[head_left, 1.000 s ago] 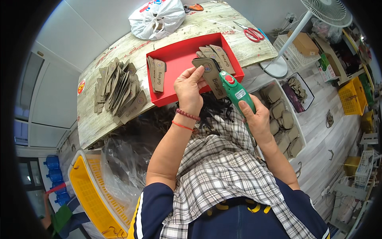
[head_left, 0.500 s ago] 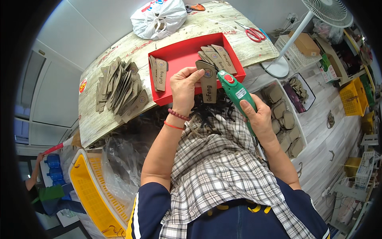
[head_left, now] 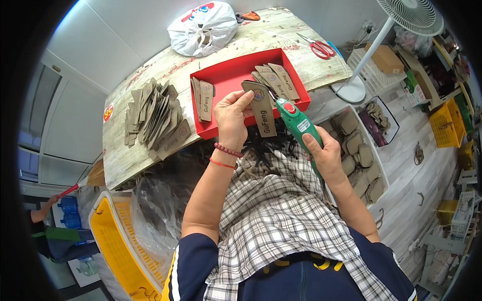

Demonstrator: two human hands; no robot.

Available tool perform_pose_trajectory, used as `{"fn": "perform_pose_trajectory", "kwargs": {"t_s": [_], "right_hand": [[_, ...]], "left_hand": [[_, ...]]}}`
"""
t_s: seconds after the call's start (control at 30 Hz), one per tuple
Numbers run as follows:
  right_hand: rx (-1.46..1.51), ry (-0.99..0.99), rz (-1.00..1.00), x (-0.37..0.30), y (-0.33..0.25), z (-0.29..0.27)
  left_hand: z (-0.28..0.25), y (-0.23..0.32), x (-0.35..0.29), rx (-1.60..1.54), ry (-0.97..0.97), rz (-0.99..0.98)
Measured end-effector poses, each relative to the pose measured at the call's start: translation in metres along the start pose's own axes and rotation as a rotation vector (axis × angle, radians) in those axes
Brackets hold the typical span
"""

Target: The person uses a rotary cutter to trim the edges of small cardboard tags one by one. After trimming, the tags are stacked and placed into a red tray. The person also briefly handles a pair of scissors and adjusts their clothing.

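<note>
Between the thumb and fingers of my left hand (head_left: 231, 114) is a flat tan strap piece (head_left: 263, 113) with a printed emblem and lettering, hanging over the near edge of an open red box (head_left: 228, 78). My right hand (head_left: 327, 153) is wrapped round a green handheld power tool (head_left: 296, 120) with a red button. The tool's tip is close beside the piece's upper right edge; whether they touch I cannot tell. Similar pieces lie in the box, one stack (head_left: 203, 100) at its left and another (head_left: 281, 80) at its right. A big loose pile (head_left: 156, 118) of them covers the table's left part.
Red-handled scissors (head_left: 321, 49) and a white plastic bag (head_left: 203, 29) rest on the worn wooden table (head_left: 165, 67). Right of me stand a white bin (head_left: 381, 183) of tan pieces and a fan (head_left: 376, 47). A yellow basket (head_left: 113, 241) is at left, near another person (head_left: 55, 236).
The held strap piece has tilted slightly, its lower end swinging to the right, and the tool has shifted a little lower beside it. At left, the other person's arm and red-handled pole have moved.
</note>
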State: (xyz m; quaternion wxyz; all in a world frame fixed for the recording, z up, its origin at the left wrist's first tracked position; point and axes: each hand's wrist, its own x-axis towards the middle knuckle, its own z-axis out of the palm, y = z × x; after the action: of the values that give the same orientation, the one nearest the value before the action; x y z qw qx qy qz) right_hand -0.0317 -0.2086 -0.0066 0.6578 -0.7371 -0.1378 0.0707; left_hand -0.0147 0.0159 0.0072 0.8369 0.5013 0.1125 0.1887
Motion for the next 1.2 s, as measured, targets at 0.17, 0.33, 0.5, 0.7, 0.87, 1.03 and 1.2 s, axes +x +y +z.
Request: {"fn": "perform_pose_trajectory", "kwargs": {"t_s": [0.17, 0.33, 0.5, 0.7, 0.87, 1.03, 1.2], "right_hand": [[-0.004, 0.001, -0.006, 0.001, -0.002, 0.001], [0.006, 0.005, -0.022, 0.002, -0.002, 0.001], [0.005, 0.008, -0.009, 0.002, -0.001, 0.002], [0.010, 0.001, -0.003, 0.000, -0.001, 0.002], [0.011, -0.002, 0.021, -0.001, 0.001, 0.001], [0.001, -0.001, 0.022, -0.001, 0.002, 0.001], [-0.003, -0.010, 0.011, -0.001, 0.002, 0.002]], "left_hand": [[-0.001, -0.005, -0.001, -0.018, 0.010, -0.043], [-0.001, -0.009, -0.002, -0.013, 0.005, -0.060], [-0.001, -0.008, -0.004, -0.003, 0.003, -0.072], [-0.002, -0.009, -0.005, -0.059, 0.023, -0.083], [-0.006, -0.009, -0.002, -0.068, 0.052, -0.079], [-0.004, -0.009, -0.005, -0.099, 0.055, -0.095], [-0.007, -0.012, -0.005, -0.073, 0.030, -0.123]]}}
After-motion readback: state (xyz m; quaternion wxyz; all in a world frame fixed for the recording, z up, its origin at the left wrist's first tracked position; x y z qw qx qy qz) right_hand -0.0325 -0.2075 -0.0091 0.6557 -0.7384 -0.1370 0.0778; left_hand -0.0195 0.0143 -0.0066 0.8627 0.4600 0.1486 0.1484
